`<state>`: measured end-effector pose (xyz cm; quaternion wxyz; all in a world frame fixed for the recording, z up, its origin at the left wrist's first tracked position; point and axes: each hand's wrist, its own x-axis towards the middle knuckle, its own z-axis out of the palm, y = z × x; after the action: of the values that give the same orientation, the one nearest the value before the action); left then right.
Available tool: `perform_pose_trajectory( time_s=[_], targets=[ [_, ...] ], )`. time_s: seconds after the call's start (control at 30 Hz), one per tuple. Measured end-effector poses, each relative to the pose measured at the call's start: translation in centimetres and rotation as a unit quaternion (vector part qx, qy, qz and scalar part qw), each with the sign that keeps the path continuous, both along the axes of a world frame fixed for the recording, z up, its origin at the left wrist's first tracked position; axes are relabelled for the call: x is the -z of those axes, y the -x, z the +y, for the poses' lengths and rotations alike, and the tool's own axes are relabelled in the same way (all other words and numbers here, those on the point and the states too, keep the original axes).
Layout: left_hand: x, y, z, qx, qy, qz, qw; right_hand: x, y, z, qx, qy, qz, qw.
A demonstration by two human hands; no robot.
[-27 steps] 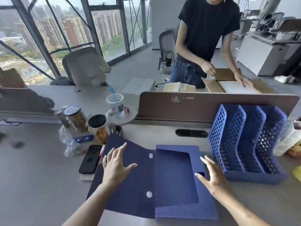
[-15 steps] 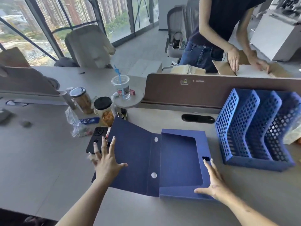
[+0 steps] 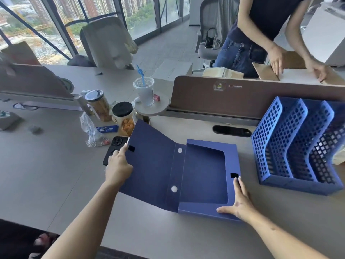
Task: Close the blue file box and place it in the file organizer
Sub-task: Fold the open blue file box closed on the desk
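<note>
Fingers of the left hand pinch the free edge of the blue file box's lid flap, lifting it off the desk. Those of the right hand lie flat and together on the right rim of the blue file box, pressing it down, gripping nothing. It lies open in the middle of the desk, near the blue file organizer standing empty to the right. By my reading, closing has just started; fastening the lid and slotting the box in remain.

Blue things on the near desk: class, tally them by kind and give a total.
File box: 1
File organizer: 1
Drinking straw: 1
Snack wrapper: 1
Total: 4
</note>
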<state>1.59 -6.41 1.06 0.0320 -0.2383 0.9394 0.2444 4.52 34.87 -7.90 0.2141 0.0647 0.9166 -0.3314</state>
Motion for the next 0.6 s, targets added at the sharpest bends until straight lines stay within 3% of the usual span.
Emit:
perform_pose_trajectory(
  time_s=[0.1, 0.2, 0.3, 0.47, 0.53, 0.6],
  targets=[
    [-2.1, 0.8, 0.4, 0.024, -0.086, 0.038, 0.995, 0.2, 0.1, -0.6, 0.004, 0.004, 0.000, 1.000],
    [-4.0, 1.1, 1.2, 0.073, -0.163, 0.018, 0.984, 0.4, 0.3, -0.6, 0.002, -0.001, -0.003, 1.000],
    [-5.7, 0.8, 2.9, 0.141, -0.261, 0.007, 0.955, 0.6, 0.3, -0.5, -0.004, -0.020, -0.012, 1.000],
    [-7.5, 0.3, 6.1, 0.169, -0.382, -0.013, 0.908, -1.2, 2.0, -1.3, -0.044, -0.114, -0.028, 0.992],
    [-7.6, 0.4, 6.9, 0.176, -0.411, -0.030, 0.894, -3.7, 3.1, -2.2, -0.047, -0.070, -0.029, 0.996],
    [-7.6, 0.5, 7.6, 0.177, -0.415, -0.048, 0.891, -6.5, 3.9, -3.6, -0.034, 0.039, -0.015, 0.999]
  ],
)
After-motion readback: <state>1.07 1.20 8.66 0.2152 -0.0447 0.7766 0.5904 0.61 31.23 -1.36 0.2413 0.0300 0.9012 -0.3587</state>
